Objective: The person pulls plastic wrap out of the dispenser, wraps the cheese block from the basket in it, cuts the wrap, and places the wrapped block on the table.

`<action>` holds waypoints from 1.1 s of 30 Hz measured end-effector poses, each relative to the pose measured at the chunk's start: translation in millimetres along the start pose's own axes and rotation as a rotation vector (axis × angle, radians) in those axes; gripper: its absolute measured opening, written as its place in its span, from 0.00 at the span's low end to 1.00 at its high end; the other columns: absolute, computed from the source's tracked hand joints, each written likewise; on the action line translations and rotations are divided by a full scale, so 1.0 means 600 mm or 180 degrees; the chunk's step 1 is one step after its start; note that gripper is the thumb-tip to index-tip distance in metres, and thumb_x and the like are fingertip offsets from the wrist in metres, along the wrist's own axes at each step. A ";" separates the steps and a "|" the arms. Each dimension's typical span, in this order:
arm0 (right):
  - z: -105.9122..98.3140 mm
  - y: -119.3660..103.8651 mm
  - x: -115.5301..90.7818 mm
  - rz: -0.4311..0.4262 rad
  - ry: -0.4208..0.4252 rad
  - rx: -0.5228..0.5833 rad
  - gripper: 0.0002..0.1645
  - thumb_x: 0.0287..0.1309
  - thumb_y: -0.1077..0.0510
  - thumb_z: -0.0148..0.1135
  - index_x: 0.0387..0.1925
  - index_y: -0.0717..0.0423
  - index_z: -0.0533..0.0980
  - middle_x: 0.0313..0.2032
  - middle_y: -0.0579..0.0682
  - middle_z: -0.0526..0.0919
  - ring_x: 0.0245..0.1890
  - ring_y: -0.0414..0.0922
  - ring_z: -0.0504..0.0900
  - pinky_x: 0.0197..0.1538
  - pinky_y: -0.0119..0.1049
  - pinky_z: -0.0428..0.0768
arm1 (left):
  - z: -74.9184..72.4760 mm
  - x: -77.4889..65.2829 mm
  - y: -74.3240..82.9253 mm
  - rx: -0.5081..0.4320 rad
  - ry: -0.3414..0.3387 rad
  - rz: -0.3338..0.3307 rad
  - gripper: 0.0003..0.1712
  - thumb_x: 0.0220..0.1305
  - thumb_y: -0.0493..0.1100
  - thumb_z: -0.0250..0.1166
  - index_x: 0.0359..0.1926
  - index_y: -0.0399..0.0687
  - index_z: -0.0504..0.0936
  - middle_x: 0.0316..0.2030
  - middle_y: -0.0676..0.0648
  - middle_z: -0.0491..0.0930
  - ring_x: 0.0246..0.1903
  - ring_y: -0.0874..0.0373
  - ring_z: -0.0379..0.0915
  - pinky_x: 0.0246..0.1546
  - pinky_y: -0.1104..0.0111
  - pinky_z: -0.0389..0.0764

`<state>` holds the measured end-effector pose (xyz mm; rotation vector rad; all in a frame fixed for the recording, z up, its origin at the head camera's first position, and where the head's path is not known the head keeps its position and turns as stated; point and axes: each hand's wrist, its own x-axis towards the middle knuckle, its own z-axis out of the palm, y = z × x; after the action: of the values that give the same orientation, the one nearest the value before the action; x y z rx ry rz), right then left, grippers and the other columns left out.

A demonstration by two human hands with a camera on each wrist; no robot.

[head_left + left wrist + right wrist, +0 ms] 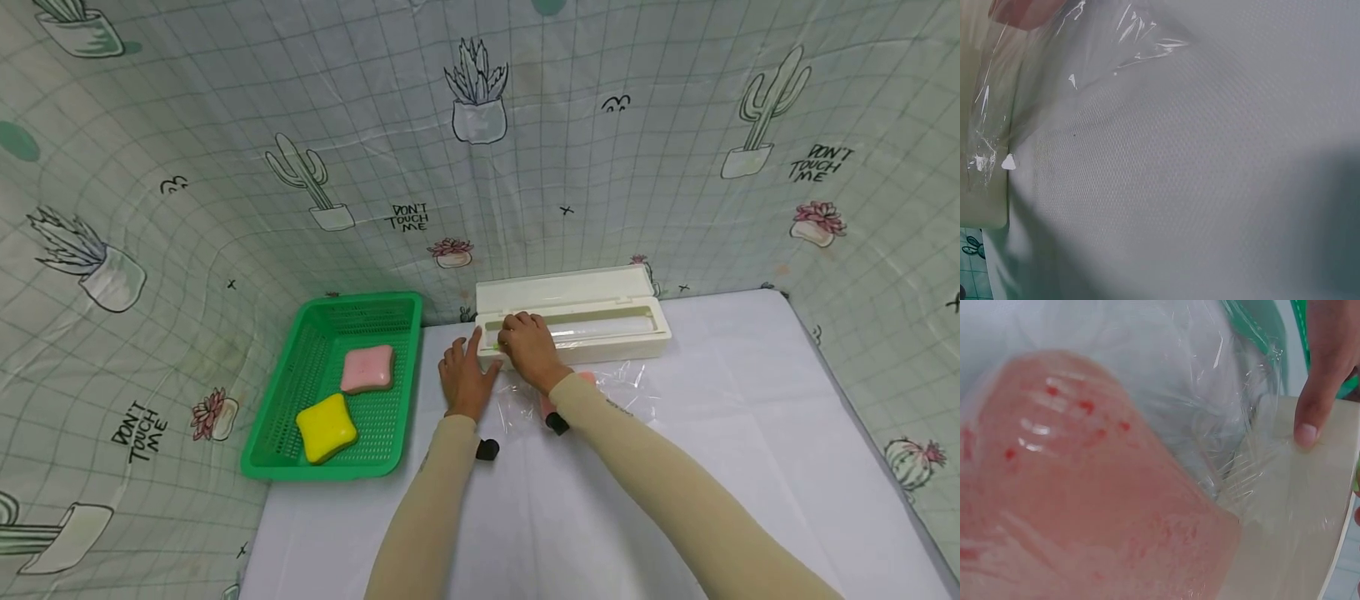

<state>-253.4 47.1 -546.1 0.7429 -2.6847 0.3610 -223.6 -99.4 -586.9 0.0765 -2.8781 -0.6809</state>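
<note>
At the tabletop's (750, 400) back edge, the spread left hand (465, 379) touched the cling-film dispenser (637, 345), the right hand (531, 346) gripped its green slider (496, 346), and flimsy film (633, 386) likely wanted corner-holding.

From my station I make out a green basket (411, 375) at eight o'clock, a pink block (367, 369) at its two, a yellow block (327, 428) at its six, and a cactus-print backdrop (525, 179) at twelve.

Pink object (1104, 487) under clear film (1210, 394), cut off by the right wrist view's left edge
</note>
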 end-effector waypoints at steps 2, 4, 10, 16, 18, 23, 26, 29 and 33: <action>0.000 0.001 0.000 -0.0001 0.0010 0.0005 0.04 0.62 0.57 0.76 0.36 0.53 0.89 0.46 0.51 0.85 0.53 0.53 0.81 0.63 0.51 0.77 | 0.000 0.000 0.000 0.0022 -0.0008 0.0010 0.43 0.69 0.55 0.73 0.80 0.58 0.67 0.70 0.38 0.70 0.68 0.39 0.67 0.69 0.47 0.66; 0.001 0.002 0.000 -0.0011 0.0031 -0.0001 0.04 0.62 0.57 0.76 0.36 0.53 0.89 0.46 0.51 0.85 0.53 0.53 0.81 0.62 0.51 0.77 | 0.000 0.000 0.000 0.0040 -0.0003 0.0029 0.43 0.69 0.55 0.73 0.80 0.58 0.67 0.70 0.38 0.71 0.68 0.40 0.67 0.69 0.47 0.66; 0.000 0.003 0.001 -0.0007 0.0005 0.0006 0.04 0.62 0.57 0.76 0.36 0.53 0.89 0.46 0.51 0.85 0.53 0.53 0.81 0.63 0.51 0.77 | -0.001 0.001 -0.004 0.0063 0.0036 0.0064 0.42 0.69 0.56 0.72 0.80 0.58 0.68 0.70 0.37 0.71 0.68 0.39 0.67 0.69 0.47 0.66; 0.000 0.014 -0.003 -0.0087 0.0009 -0.0037 0.03 0.62 0.57 0.76 0.36 0.52 0.89 0.45 0.50 0.85 0.53 0.52 0.82 0.63 0.51 0.77 | -0.002 0.001 -0.004 0.0131 0.0028 0.0082 0.43 0.69 0.56 0.73 0.80 0.58 0.68 0.70 0.37 0.71 0.67 0.40 0.68 0.68 0.47 0.66; 0.001 0.025 -0.006 -0.0112 0.0031 -0.0057 0.03 0.62 0.56 0.75 0.37 0.51 0.89 0.45 0.49 0.85 0.53 0.52 0.81 0.63 0.50 0.77 | -0.004 0.003 -0.005 0.0130 0.0001 0.0074 0.43 0.69 0.56 0.73 0.80 0.58 0.67 0.70 0.37 0.71 0.67 0.39 0.68 0.68 0.47 0.67; -0.007 0.065 -0.030 -0.0038 0.0184 0.0107 0.05 0.59 0.58 0.77 0.36 0.53 0.89 0.44 0.49 0.85 0.53 0.52 0.81 0.60 0.50 0.78 | -0.007 0.004 -0.010 0.0080 -0.0061 0.0030 0.45 0.68 0.55 0.73 0.81 0.57 0.66 0.70 0.37 0.70 0.68 0.39 0.66 0.70 0.47 0.65; -0.015 0.085 -0.041 -0.0054 0.0256 0.0269 0.05 0.58 0.60 0.77 0.36 0.55 0.88 0.44 0.50 0.84 0.52 0.53 0.81 0.59 0.51 0.78 | -0.009 0.004 -0.013 0.0037 -0.0016 -0.0004 0.45 0.67 0.54 0.74 0.80 0.56 0.66 0.69 0.37 0.71 0.68 0.39 0.66 0.70 0.48 0.64; -0.020 0.098 -0.050 -0.0124 0.0253 0.0305 0.04 0.59 0.60 0.77 0.35 0.55 0.88 0.44 0.51 0.85 0.51 0.53 0.80 0.59 0.52 0.78 | -0.006 0.001 -0.014 -0.0031 0.0003 0.0003 0.45 0.67 0.54 0.75 0.80 0.56 0.67 0.69 0.37 0.71 0.68 0.39 0.66 0.70 0.47 0.64; -0.027 0.113 -0.063 -0.0175 0.0240 0.0180 0.03 0.60 0.60 0.76 0.35 0.54 0.88 0.43 0.50 0.85 0.51 0.52 0.81 0.60 0.51 0.77 | 0.002 -0.003 -0.007 -0.0119 0.0002 0.0102 0.45 0.66 0.53 0.75 0.80 0.55 0.67 0.68 0.35 0.71 0.67 0.37 0.66 0.70 0.46 0.64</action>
<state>-255.1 125.5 -556.0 0.8013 -2.5877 0.4438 -222.3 -102.4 -590.0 0.0256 -2.8582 -0.7283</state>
